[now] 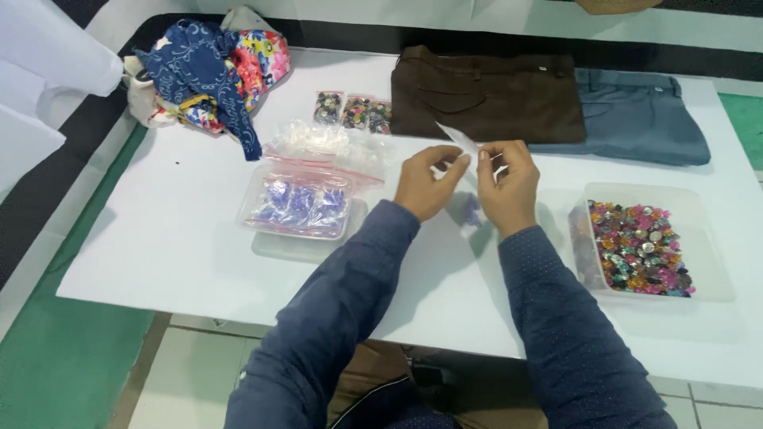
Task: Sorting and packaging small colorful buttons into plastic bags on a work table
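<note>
Above the white table [159, 238], pinching a small clear bag [470, 171] between left hand [425, 183] and right hand [509, 187], both closed on it, beside the tub of colourful beads [640, 246].

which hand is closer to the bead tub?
Right. The right hand is just left of the bead tub, a short gap apart. The left hand is farther left, beyond the right hand.

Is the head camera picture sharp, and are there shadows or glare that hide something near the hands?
In the head view the light is even and soft, with faint shadows under the arms on the white table. The left hand and right hand look slightly blurred; the small clear bag between them is hard to see. The clear tray of coloured beads looks soft too.
</note>
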